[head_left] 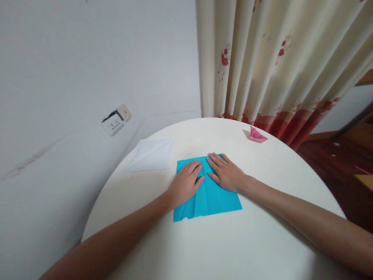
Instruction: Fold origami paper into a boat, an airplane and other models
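Observation:
A blue sheet of paper [208, 200] lies spread on the round white table [221, 249], with crease lines running down it and a slightly uneven near edge. My left hand [186, 181] rests flat on the left part of the sheet, its fingers stretched toward the far edge. On the upper right part of the paper lies my right hand [224, 171], palm down with the fingers apart. Both hands touch the sheet without gripping it, and they cover portions of its upper half.
White paper [153, 155] lies at the table's far left, by the wall. A folded pink paper piece [257, 135] stands near the far right rim. Behind the table hangs a flowered curtain [250, 70]. A socket [112, 125] is set in the left wall.

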Demonstrator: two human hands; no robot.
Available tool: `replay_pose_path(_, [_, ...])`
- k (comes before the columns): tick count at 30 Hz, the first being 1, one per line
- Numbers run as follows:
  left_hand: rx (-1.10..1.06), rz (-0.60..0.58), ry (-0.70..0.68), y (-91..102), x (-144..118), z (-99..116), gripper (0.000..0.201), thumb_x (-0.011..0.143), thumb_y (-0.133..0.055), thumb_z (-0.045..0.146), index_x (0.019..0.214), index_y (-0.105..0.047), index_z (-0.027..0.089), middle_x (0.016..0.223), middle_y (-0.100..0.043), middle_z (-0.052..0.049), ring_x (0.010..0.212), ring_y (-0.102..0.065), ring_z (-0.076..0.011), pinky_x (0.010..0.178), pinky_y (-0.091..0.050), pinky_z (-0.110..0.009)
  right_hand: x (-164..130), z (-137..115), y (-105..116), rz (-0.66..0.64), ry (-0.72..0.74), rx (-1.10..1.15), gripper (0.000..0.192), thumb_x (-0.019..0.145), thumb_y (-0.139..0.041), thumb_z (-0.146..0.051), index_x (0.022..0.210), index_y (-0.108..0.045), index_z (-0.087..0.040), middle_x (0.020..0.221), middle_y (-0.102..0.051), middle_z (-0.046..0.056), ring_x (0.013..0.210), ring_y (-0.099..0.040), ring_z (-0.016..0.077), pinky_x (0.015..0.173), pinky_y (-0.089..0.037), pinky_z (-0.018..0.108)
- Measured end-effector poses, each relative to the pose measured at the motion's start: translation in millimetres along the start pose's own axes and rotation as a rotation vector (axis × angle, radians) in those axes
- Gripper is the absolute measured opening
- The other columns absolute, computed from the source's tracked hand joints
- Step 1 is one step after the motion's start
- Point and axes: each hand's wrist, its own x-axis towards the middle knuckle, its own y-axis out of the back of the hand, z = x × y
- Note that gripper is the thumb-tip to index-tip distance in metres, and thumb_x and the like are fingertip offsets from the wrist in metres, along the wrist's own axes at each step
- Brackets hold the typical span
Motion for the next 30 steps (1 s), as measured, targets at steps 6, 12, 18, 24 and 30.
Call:
replay_pose_path(6, [0.069,-0.106,-0.039,-7.7,1.1,-0.8,0.064,0.104,-0.037,0.048,0.156,-0.032,0.011,0.162,-0.033,-0.018,0.153,-0.027,-0.0298,0.124,-0.022,-0.054,2.1,-17.9,0.1,0.052,0.124,0.095,0.059,0.100,-0.038,-0.022,0.155,-0.034,-0.002,0.163,-0.031,0.019,0.153,-0.024,0.0274,0.125,-0.023,0.049])
replay_pose_path(12, [0.070,-0.080,-0.045,-11.1,-0.2,-4.3,0.065,0.104,-0.035,0.047,0.158,-0.026,0.013,0.165,-0.029,-0.016,0.154,-0.023,-0.0277,0.125,-0.018,-0.051,4.9,-14.9,-5.1,-0.024,0.019,0.103,0.063,0.104,-0.032,-0.036,0.158,-0.028,-0.003,0.164,-0.028,0.019,0.153,-0.023,0.0283,0.125,-0.022,0.051])
replay_pose_path(18, [0.080,-0.085,-0.032,-9.4,0.9,-5.9,0.070,0.103,-0.035,0.054,0.159,-0.024,0.015,0.166,-0.026,-0.015,0.155,-0.022,-0.0290,0.124,-0.018,-0.053,4.8,-8.9,-5.9,-0.017,-0.049,0.045,0.066,0.105,-0.033,-0.048,0.158,-0.033,-0.008,0.165,-0.025,0.018,0.154,-0.022,0.0300,0.124,-0.021,0.053])
replay_pose_path(24, [0.126,-0.067,0.106,-11.8,3.3,-3.4,0.076,0.100,-0.038,0.060,0.157,-0.030,0.012,0.165,-0.026,-0.018,0.154,-0.021,-0.0369,0.121,-0.021,-0.061,3.2,-8.2,-5.7,-0.010,-0.098,0.025,0.067,0.105,-0.032,-0.050,0.157,-0.034,-0.010,0.166,-0.024,0.017,0.154,-0.021,0.0308,0.124,-0.020,0.052])
replay_pose_path(30, [0.156,-0.039,0.162,-16.3,4.1,-4.6,0.075,0.100,-0.039,0.062,0.158,-0.031,0.015,0.165,-0.025,-0.019,0.153,-0.021,-0.0374,0.120,-0.023,-0.061,2.9,-10.7,-4.3,0.007,-0.108,0.049,0.065,0.104,-0.033,-0.050,0.157,-0.035,-0.011,0.165,-0.026,0.016,0.153,-0.023,0.0304,0.124,-0.020,0.052])
